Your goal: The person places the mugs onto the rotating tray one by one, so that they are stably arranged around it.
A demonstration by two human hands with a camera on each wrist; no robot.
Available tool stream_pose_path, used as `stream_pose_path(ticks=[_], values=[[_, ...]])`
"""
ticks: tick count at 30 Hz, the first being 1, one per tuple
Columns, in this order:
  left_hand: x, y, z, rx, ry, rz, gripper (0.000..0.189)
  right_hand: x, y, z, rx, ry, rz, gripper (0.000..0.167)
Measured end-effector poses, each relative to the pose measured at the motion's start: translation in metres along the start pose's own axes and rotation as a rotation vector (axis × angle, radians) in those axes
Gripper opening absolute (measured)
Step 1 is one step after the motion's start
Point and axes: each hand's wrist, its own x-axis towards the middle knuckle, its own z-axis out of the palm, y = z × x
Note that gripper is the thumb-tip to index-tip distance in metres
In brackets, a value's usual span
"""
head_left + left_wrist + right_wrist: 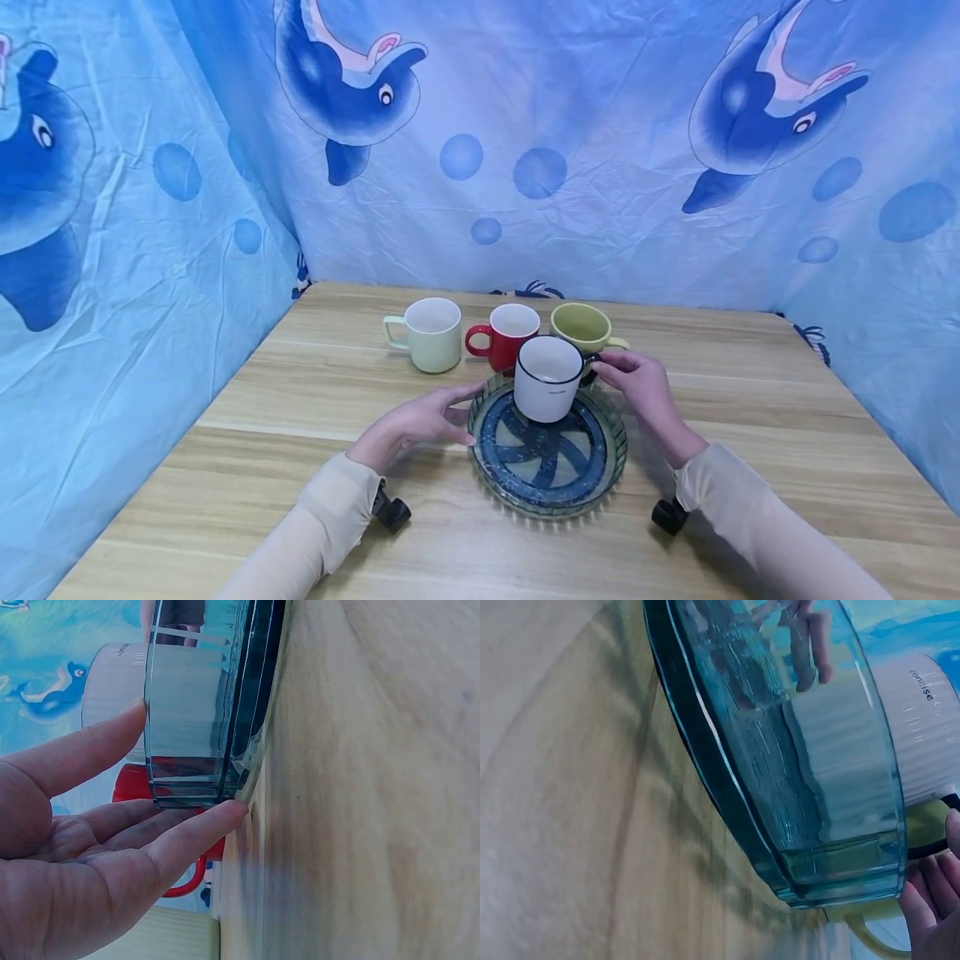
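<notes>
A white mug [544, 398] with a black rim and black handle stands upright over the far part of a round glass dish [619, 454]. The dish has a ribbed see-through wall and a dark blue swirled base. My right hand [639, 385] pinches the mug's handle with thumb and fingers from the right. On the other side, my left hand [423, 423] has its fingers spread along the dish's left wall. In the left wrist view, the left thumb lies at the rim and a fingertip reaches the lower edge near the tabletop. The mug's lower part shows through the glass.
Behind the dish stand a pale green mug [435, 342], a red mug [513, 321] and an olive-green cup [581, 323], close in a row. They rest on a wooden table [750, 400]. A blue dolphin-print cloth [600, 225] hangs around its back and sides.
</notes>
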Motion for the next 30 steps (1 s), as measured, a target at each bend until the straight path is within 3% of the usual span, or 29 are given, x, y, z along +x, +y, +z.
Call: stream_pose_path(ticks=[14,20,30], values=[[-0.002,0.001,0.0,-0.017,-0.006,0.011,0.093,0.01,-0.003,0.003,-0.176,0.056,-0.001,0.038],[-0.003,0.001,0.0,-0.02,-0.011,0.025,0.092,0.013,-0.003,0.005,-0.201,0.05,-0.017,0.034],[0.0,0.0,0.0,-0.011,0.007,-0.018,0.092,0.008,-0.003,-0.006,-0.216,0.043,-0.065,0.035]])
